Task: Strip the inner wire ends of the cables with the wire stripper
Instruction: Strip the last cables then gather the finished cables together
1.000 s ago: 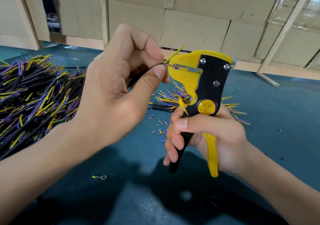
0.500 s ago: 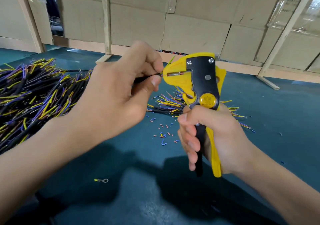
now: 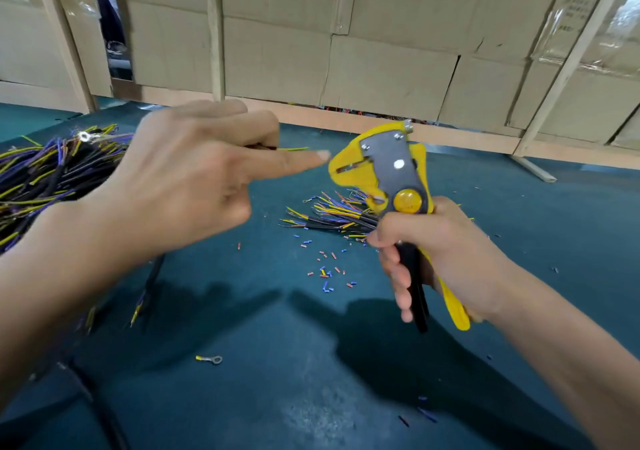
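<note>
Since the earlier frame, the cable has been drawn leftward out of the wire stripper, so that its yellow-green inner wire now ends just short of the tool's head, apart from it. Across the teal worktop two heaps are kept separate, seemingly to sort the work: a large pile of cables at the left and a smaller bundle behind the stripper. The cable is held in the left hand, pinched under the curled upper fingers while one finger is stretched toward the tool, probably to steady the next wire into the slot. The stripper is kept upright in the right hand, whose grip is wrapped around both handles, pressed fairly close. Cut insulation bits are scattered below, where they drop from the head. A lone ring terminal is seen nearer.
</note>
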The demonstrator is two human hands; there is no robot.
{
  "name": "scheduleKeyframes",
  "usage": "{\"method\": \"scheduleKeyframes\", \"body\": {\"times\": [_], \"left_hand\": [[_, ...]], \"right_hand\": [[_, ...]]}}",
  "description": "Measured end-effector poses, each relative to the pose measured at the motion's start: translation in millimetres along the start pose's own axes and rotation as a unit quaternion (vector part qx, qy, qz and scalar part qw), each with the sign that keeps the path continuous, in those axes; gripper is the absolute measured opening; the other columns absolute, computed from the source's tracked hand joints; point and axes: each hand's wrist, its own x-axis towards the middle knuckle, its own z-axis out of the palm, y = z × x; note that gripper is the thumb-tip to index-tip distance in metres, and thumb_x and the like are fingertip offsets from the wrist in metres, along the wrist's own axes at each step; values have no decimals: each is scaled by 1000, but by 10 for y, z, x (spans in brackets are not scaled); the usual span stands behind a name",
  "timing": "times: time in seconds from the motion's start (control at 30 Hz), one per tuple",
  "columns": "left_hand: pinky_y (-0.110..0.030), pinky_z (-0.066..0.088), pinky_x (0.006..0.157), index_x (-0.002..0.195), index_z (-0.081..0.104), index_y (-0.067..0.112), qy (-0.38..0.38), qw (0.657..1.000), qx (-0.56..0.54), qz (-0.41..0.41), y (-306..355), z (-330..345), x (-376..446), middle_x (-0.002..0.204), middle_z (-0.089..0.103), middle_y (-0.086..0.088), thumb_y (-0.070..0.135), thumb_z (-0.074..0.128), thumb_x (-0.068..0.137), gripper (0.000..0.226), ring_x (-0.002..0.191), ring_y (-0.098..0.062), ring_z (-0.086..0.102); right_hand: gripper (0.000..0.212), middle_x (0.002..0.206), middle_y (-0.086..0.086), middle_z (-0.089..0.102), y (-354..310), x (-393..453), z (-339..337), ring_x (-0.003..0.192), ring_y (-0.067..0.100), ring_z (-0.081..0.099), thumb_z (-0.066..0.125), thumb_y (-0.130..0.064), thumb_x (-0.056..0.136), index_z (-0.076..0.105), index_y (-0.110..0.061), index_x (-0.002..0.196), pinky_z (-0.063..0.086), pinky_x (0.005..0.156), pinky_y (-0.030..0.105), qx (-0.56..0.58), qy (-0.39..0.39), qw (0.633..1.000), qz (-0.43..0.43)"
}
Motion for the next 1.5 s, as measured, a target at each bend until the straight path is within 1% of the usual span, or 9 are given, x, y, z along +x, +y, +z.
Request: {"method": "scheduleKeyframes", "body": {"times": [0.17,0.3,0.47,0.73,0.83,0.97,1.1,1.33,1.5], "left_hand": [[-49,49,73,149,45,10,-57,994,-84,-28,3,318,-50,86,64,0,5,49,90,59,76,-32,56],[-46,46,74,117,67,7,-66,982,-169,-50,112,550,-77,90,71,6,0,68,90,28,82,-29,65],[-40,30,83,101,73,21,-100,975,-179,-84,188,791,177,88,69,9,14,61,98,14,88,-24,61],[-37,26,104,149,40,38,-234,950,-126,-162,290,1216,750,145,48,10,42,51,101,50,134,-20,39],[-45,29,106,149,38,33,-265,931,-22,-251,-36,1016,502,145,44,-2,51,53,96,58,133,-31,35],[-51,40,96,120,56,15,-321,847,133,-403,-564,557,-16,125,51,-20,63,60,86,59,120,-42,43],[-43,45,89,95,58,21,-468,772,140,-406,-649,311,-255,118,63,-11,55,62,88,36,114,-37,54],[-35,38,73,74,43,16,-401,797,82,-444,-508,217,-115,105,66,-21,22,62,81,21,101,-41,61],[-47,47,85,97,59,-9,-294,829,117,-461,-542,93,-36,102,60,-33,7,56,80,24,101,-49,57]], "right_hand": [[25,59,19,51,3,102,-196,50,34,55,66,-9,86,59,-5,63,56,54,49,132,86,987,-16],[21,62,12,62,12,153,-228,57,32,63,65,-5,93,63,-3,72,61,59,55,75,248,965,-51],[17,72,16,62,-113,63,-423,59,35,66,61,-16,93,64,-3,82,61,62,57,191,46,963,186],[12,69,18,63,-60,94,-485,57,37,66,59,-8,95,62,4,95,61,58,56,170,118,957,204],[12,67,18,63,-54,99,-494,56,36,66,59,-7,96,62,3,93,61,55,55,162,125,956,211],[10,68,20,63,-28,111,-413,57,36,64,60,-5,95,62,5,92,61,56,58,143,139,959,203],[10,66,18,64,23,147,-352,57,36,65,63,-3,93,64,6,92,60,61,61,105,176,964,171],[17,75,14,57,33,147,-219,63,33,61,65,-22,80,69,-5,81,58,69,56,365,10,918,154],[25,80,16,60,30,114,24,67,34,65,62,-25,89,72,-3,90,58,73,56,375,-91,903,188]]}}
